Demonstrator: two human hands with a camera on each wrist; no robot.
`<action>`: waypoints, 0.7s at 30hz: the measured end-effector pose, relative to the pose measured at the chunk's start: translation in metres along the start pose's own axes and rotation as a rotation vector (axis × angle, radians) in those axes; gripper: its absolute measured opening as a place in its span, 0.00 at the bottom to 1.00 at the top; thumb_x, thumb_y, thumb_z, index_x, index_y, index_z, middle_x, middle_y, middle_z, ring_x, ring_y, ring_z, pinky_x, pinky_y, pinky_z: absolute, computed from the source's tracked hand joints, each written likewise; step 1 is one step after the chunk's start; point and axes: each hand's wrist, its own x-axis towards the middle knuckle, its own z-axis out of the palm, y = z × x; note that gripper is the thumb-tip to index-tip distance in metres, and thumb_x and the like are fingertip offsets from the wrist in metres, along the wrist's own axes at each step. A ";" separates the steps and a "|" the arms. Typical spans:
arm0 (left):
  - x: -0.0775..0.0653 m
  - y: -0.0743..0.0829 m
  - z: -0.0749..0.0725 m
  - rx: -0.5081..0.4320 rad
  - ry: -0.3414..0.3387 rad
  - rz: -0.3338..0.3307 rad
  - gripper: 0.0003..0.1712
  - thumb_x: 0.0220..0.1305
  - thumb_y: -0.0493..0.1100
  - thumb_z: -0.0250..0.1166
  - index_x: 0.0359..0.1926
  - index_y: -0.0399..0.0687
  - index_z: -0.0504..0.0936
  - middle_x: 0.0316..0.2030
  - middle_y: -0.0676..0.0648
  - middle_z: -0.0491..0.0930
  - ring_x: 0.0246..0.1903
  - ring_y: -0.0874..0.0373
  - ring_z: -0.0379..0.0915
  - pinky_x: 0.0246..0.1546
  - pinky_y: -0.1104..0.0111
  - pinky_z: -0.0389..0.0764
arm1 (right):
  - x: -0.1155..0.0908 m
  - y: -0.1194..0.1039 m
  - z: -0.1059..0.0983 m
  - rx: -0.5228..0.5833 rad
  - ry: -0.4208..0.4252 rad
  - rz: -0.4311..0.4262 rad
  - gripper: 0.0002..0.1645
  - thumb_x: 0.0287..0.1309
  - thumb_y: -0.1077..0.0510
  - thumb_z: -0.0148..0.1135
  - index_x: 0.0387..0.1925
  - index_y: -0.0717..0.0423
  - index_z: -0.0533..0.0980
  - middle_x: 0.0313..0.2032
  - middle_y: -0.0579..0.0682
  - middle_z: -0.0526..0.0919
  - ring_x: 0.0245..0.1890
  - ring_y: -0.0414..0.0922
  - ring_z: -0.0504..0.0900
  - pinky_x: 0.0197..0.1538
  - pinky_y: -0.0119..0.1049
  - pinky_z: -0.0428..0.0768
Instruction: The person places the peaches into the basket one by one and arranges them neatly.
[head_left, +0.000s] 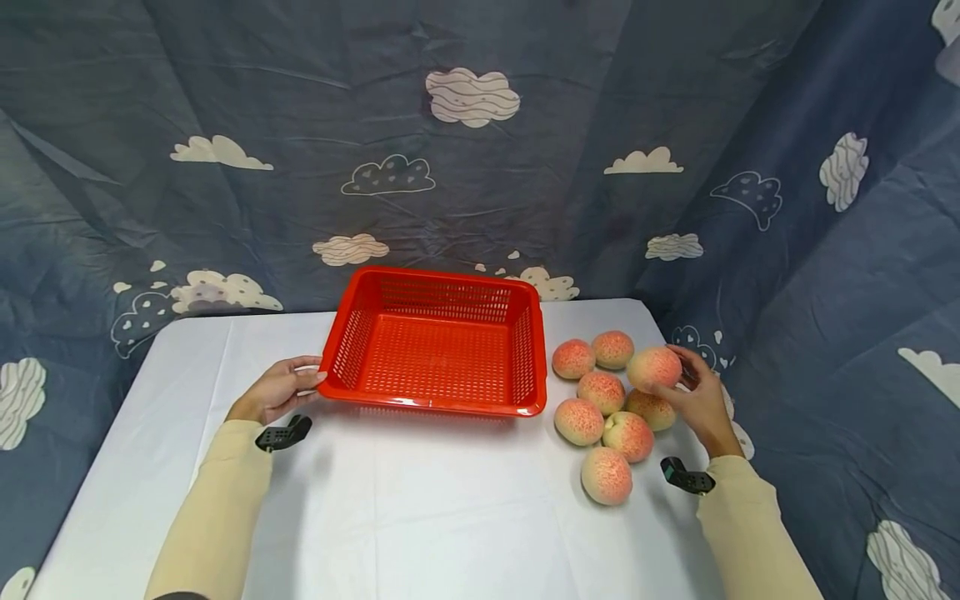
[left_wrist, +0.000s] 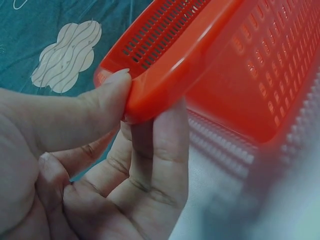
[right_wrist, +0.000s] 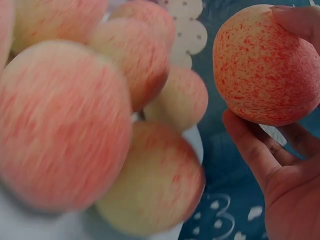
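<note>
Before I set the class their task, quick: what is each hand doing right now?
Left hand: pinching the red, rectangular plastic basket by its rim.
Right hand: holding a rounded, pale-yellow peach with red speckles.

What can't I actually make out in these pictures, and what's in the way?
Head view: part of the lower peach, hidden by the held peach.
Head view: the held peach's right side, hidden by the fingers of the right hand.
Left wrist view: much of the red basket, cut off by the top and right edges.
Right wrist view: the loose peaches' fine speckles, lost to blur.
</note>
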 end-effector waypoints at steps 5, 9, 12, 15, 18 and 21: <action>-0.001 0.001 0.001 -0.023 -0.003 -0.001 0.34 0.70 0.33 0.56 0.69 0.26 0.50 0.38 0.53 0.78 0.35 0.64 0.79 0.41 0.70 0.81 | 0.018 -0.020 0.014 0.037 -0.049 -0.053 0.47 0.55 0.53 0.70 0.71 0.53 0.57 0.66 0.59 0.63 0.57 0.47 0.69 0.55 0.33 0.74; -0.002 0.000 0.001 -0.040 0.002 -0.004 0.34 0.70 0.33 0.55 0.69 0.26 0.50 0.38 0.53 0.78 0.35 0.64 0.79 0.43 0.68 0.81 | 0.035 -0.035 0.031 0.065 -0.081 -0.109 0.45 0.56 0.55 0.70 0.70 0.54 0.59 0.64 0.57 0.64 0.52 0.41 0.70 0.49 0.23 0.70; -0.001 0.000 0.002 -0.040 0.009 -0.009 0.35 0.70 0.33 0.56 0.70 0.27 0.49 0.39 0.53 0.78 0.36 0.64 0.79 0.46 0.66 0.80 | 0.047 -0.046 0.044 0.099 -0.108 -0.122 0.45 0.55 0.55 0.71 0.70 0.54 0.59 0.63 0.56 0.65 0.52 0.43 0.70 0.51 0.23 0.70; 0.001 0.000 0.003 -0.045 0.013 -0.008 0.36 0.69 0.33 0.56 0.70 0.27 0.49 0.39 0.53 0.78 0.36 0.64 0.79 0.46 0.66 0.80 | 0.058 -0.057 0.057 0.137 -0.128 -0.119 0.45 0.54 0.57 0.72 0.70 0.53 0.60 0.63 0.56 0.65 0.52 0.46 0.71 0.53 0.25 0.71; 0.002 -0.001 0.002 -0.047 0.017 -0.004 0.35 0.70 0.33 0.56 0.70 0.27 0.50 0.38 0.53 0.79 0.36 0.64 0.79 0.45 0.67 0.80 | 0.066 -0.071 0.071 0.144 -0.153 -0.114 0.46 0.54 0.57 0.72 0.70 0.52 0.59 0.64 0.56 0.65 0.55 0.51 0.71 0.52 0.28 0.75; 0.001 -0.002 0.001 -0.043 0.024 -0.003 0.34 0.69 0.33 0.56 0.70 0.27 0.51 0.37 0.53 0.79 0.35 0.64 0.79 0.45 0.67 0.81 | 0.072 -0.087 0.088 0.153 -0.193 -0.123 0.46 0.53 0.57 0.72 0.70 0.52 0.59 0.65 0.57 0.64 0.57 0.55 0.71 0.48 0.30 0.77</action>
